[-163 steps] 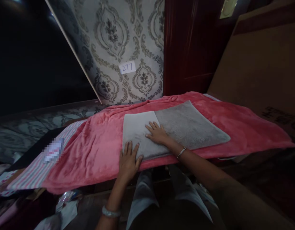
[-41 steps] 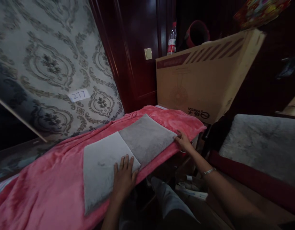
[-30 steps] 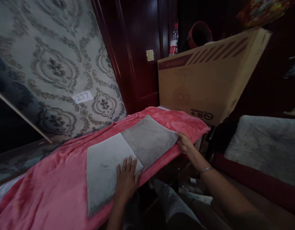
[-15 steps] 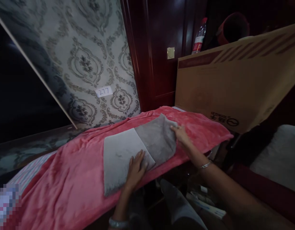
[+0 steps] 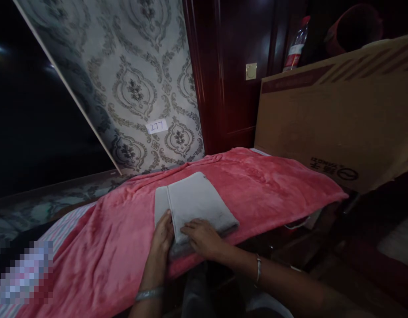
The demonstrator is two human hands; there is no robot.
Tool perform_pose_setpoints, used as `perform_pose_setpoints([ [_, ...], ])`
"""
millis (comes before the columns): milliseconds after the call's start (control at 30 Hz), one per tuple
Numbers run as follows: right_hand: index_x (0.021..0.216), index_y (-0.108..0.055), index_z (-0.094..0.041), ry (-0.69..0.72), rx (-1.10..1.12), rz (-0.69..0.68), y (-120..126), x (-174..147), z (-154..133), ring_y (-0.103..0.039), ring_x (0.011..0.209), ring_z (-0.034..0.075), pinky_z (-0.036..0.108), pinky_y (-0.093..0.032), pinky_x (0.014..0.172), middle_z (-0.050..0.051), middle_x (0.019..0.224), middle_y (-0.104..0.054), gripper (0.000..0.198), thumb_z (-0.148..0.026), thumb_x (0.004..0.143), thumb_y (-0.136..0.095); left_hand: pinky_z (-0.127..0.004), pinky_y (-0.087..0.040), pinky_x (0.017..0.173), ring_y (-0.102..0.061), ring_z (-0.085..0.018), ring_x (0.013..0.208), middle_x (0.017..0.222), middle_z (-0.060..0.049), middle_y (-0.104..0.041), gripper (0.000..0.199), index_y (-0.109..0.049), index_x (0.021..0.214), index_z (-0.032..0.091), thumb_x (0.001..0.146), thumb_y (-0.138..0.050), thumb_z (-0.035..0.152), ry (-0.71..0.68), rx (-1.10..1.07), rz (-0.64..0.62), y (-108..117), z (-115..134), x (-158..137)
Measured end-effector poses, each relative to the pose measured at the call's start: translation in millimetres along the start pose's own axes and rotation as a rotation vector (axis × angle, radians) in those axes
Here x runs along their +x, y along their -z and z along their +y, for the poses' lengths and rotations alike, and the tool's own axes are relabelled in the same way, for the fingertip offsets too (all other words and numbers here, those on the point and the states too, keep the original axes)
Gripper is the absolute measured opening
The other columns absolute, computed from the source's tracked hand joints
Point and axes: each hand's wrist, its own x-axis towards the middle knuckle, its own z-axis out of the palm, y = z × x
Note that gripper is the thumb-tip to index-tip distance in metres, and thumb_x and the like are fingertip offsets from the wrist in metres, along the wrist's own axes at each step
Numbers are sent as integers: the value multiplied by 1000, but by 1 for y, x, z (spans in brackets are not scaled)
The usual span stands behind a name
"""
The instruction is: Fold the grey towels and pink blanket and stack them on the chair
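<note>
A grey plush cloth [image 5: 199, 201] lies folded over on itself on a pink blanket [image 5: 270, 190]. Its pale, smooth side faces up, and darker fluffy layers show along the front and right edges. The edge of the folded flap runs down the cloth's left part. Beside that edge, my left hand [image 5: 162, 234] rests on the cloth with its fingers pointing away from me. My right hand [image 5: 204, 236] lies palm down on the flap near the front, fingers stretched to the left. Both hands touch the cloth, close to each other.
A large cardboard box [image 5: 323, 119] stands behind the blanket's right end, with a red-capped bottle [image 5: 295, 48] behind its top edge. A patterned wall bears a paper label [image 5: 157, 126] reading 277. A dark screen-like panel [image 5: 41, 110] is at left.
The cloth's right part has been folded over to the left onto the rest. My right hand has come left with it, and my left hand has shifted left. The view has turned slightly.
</note>
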Motion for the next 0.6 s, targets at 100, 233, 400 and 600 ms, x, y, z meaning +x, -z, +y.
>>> perform_pose_setpoints([
  [100, 135, -60, -19, -16, -34, 31, 2, -12, 15, -50, 130, 26, 42, -38, 109, 12, 142, -57, 52, -14, 84, -60, -33, -59, 86, -71, -21, 99, 122, -12, -70, 63, -48, 142, 20, 83, -67, 34, -35, 72, 71, -5, 2, 9],
  [233, 141, -56, -19, -91, -82, 32, 3, -19, 34, -41, 140, 30, 48, -31, 115, 13, 150, -50, 60, -13, 82, -62, -29, -58, 77, -72, -17, 88, 123, -14, -69, 81, -34, 152, 19, 80, -69, 25, -45, 179, 137, -22, 22, 28],
  [400, 136, -62, -22, -92, -87, 26, 4, -15, 33, -46, 136, 26, 46, -34, 114, 11, 145, -56, 54, -6, 86, -48, -24, -51, 60, -66, -15, 67, 96, -9, -74, 69, -61, 133, 13, 65, -64, 8, -82, 343, 132, -39, 45, 48],
  [600, 139, -60, -22, -35, -64, 57, -1, -11, 18, -47, 135, 25, 46, -34, 115, 12, 145, -55, 55, -6, 87, -48, -24, -43, 51, -57, -15, 54, 70, -1, -67, 68, -68, 124, 16, 59, -57, 5, -144, 472, 168, -20, 52, 49],
])
